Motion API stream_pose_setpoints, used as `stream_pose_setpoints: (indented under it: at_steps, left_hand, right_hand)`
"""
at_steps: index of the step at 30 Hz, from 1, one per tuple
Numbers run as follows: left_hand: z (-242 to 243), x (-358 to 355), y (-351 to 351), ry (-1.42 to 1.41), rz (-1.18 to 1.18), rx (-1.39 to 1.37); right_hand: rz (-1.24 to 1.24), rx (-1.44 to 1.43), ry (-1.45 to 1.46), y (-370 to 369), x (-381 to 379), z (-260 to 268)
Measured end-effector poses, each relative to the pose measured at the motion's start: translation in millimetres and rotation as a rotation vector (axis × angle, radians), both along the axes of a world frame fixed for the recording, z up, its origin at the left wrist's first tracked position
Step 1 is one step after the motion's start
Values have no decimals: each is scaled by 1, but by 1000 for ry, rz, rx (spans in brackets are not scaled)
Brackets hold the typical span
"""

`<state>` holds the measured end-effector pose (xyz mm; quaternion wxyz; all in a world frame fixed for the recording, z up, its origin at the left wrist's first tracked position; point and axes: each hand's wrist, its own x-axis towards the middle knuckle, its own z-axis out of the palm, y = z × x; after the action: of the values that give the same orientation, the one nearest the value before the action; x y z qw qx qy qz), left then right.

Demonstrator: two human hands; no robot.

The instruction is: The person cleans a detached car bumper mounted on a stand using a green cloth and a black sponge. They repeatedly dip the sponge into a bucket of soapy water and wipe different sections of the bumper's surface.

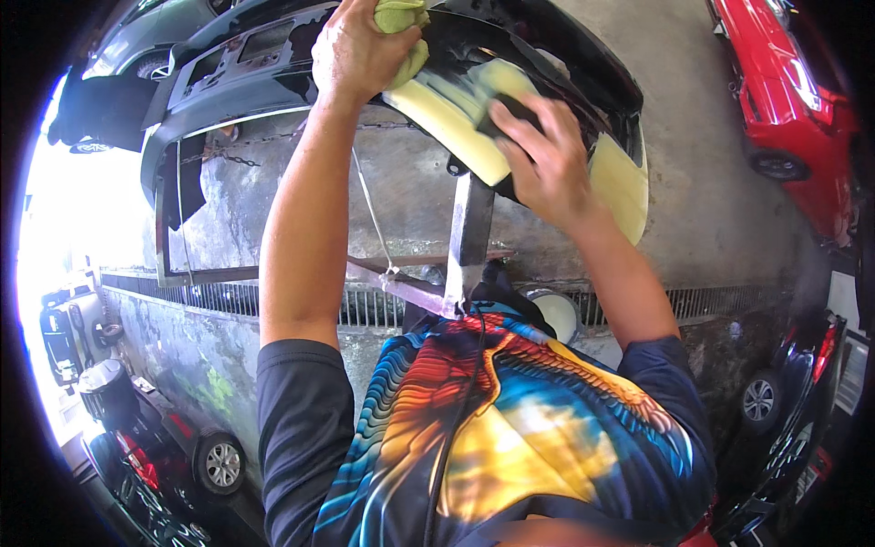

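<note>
A dark car bumper cover (301,51) with pale yellow filler patches (454,130) lies across a metal stand (469,239). My left hand (362,55), at the bumper's upper middle, grips a yellow-green cloth (410,65). To its right, my right hand (547,154) holds a dark block (506,116) against the filler-covered area; hand and block are blurred. A broader yellow patch (618,184) shows at the bumper's right end, partly behind my right forearm.
A floor drain grating (369,308) runs below the stand, near a round pale bucket (555,314). A chain (232,158) and a cord (369,198) hang by the frame. A red car (772,89) stands right; other cars are parked around.
</note>
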<state>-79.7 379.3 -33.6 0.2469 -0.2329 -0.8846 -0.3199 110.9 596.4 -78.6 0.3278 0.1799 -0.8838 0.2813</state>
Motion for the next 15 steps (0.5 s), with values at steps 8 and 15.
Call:
stream_pose_setpoints:
  at_steps: [8, 15]
  left_hand:
    - [12, 18, 10, -47, 75, 12]
    - [14, 18, 7, -86, 66, 38]
  right_hand:
    - [-54, 76, 44, -28, -58, -3]
    - [-47, 37, 9, 3, 5, -2]
